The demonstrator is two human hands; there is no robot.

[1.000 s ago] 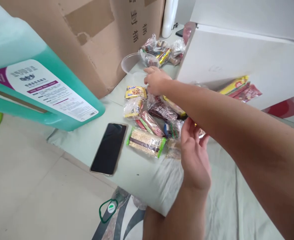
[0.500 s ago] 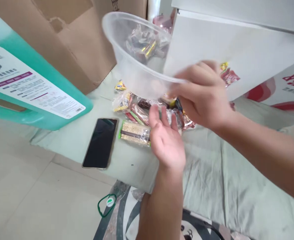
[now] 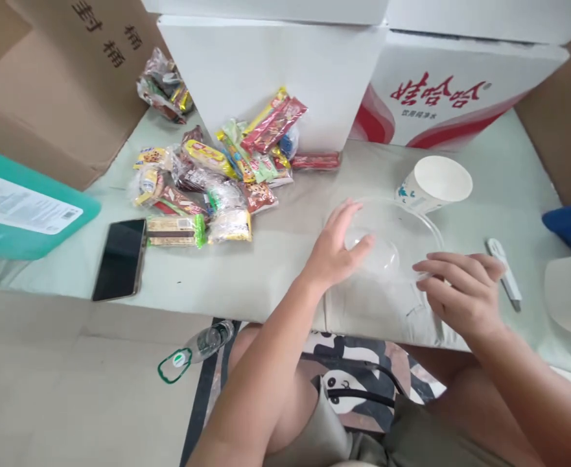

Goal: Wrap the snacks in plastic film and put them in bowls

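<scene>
A clear, round plastic bowl [image 3: 387, 256] rests on the cloth-covered surface, between my two hands. My left hand [image 3: 334, 246] is at its left side with thumb and fingers apart, the thumb over the bowl. At the right side of the rim, my right hand [image 3: 465, 285] has its fingertips and thumb closed on the edge. No contents show inside the bowl. Beyond it stands a white paper cup [image 3: 435, 181]. To the left lies a pile of wrapped snacks [image 3: 207, 175], with a packet of crackers [image 3: 173, 231] at its front.
A black phone [image 3: 120, 259] lies left, beside a green jug [image 3: 56, 240]. White cartons [image 3: 275, 65] line the back. A utility knife [image 3: 503, 272] and a white container [image 3: 570, 292] are at right. A plastic bottle [image 3: 212, 340] lies below the front edge.
The bowl has come down from above the snacks and moved right, onto the surface. Both hands have moved right with it. The view has swung right, and more snacks lie in the pile.
</scene>
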